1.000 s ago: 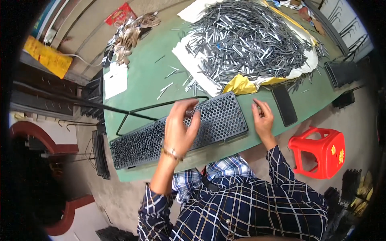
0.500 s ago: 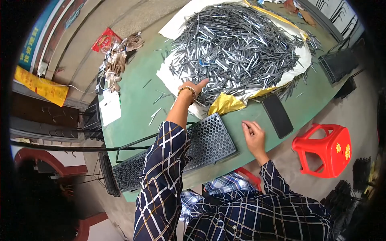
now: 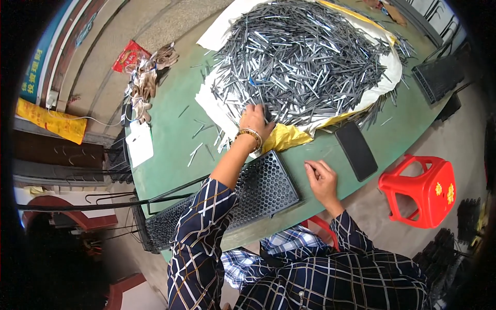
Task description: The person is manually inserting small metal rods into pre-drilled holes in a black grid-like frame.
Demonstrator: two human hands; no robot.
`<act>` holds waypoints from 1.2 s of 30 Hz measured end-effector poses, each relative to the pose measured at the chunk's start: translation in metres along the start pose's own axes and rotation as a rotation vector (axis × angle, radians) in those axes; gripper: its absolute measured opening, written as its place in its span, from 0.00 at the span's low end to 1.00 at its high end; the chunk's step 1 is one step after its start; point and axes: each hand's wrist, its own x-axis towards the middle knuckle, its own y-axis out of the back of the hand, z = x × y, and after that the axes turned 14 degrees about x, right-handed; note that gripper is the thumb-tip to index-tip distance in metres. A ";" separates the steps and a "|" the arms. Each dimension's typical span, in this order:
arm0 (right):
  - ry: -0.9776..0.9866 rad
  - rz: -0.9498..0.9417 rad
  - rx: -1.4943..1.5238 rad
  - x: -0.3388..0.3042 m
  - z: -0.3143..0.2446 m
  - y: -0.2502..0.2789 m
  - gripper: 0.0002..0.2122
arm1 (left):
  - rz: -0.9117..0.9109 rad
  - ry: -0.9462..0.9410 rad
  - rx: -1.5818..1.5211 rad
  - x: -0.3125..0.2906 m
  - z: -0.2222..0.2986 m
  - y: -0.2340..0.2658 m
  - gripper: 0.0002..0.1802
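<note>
Left hand (image 3: pixel 254 118) is reaching into the near edge of the big heap of grey metal rods (image 3: pixel 305 57) on the green table (image 3: pixel 170 139), fingers digging in, can't tell if it's gripping any. Right hand (image 3: pixel 321 178) rests loosely curled, holding nothing, just beside the black perforated tray (image 3: pixel 263 188).

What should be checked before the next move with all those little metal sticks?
1. Left hand at the pile of metal sticks: ok, it rests on the pile's near edge.
2. Grip on sticks: cannot tell, the fingers hide what they hold.
3. Right hand out of the way: ok, it lies on the green table beside the black tray with holes.
4. Tray within reach: ok, it sits at the table's near edge, between the hands.
5. Tray holes free: cannot tell, too small to see.
6. Loose sticks on the table: not ok, several lie scattered outside the pile.
</note>
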 end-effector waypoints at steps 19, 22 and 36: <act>-0.004 -0.029 -0.020 0.000 0.000 -0.001 0.03 | -0.157 0.319 0.058 0.083 0.075 0.028 0.44; 0.017 -0.019 -0.022 0.002 0.002 0.000 0.03 | -0.157 0.408 0.032 0.091 0.099 0.024 0.49; 0.034 -0.003 -0.006 0.004 -0.003 0.000 0.04 | -0.150 0.546 0.073 0.102 0.117 0.018 0.61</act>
